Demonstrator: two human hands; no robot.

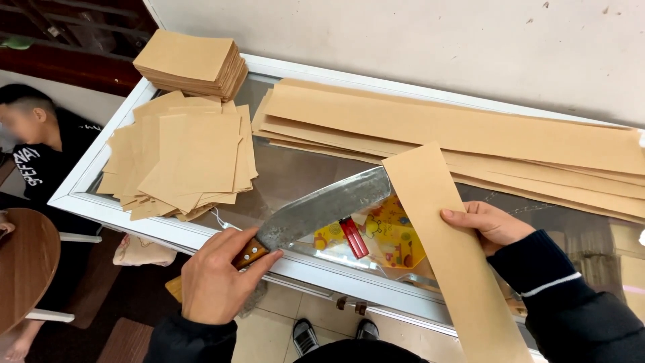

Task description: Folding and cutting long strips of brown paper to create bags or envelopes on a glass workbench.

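Our left hand (213, 279) has its fingers wrapped tight round the wooden handle of the cleaver (322, 208), blade lying flat on the glass tabletop (289, 171) with its tip at the strip's (447, 249) edge. Our right hand (489, 225) presses the strip flat, fingers spread, gripping nothing. Cut squares (178, 165) lie beyond the left fingers. We judge the cutting step is underway; it calls for a steady slice.
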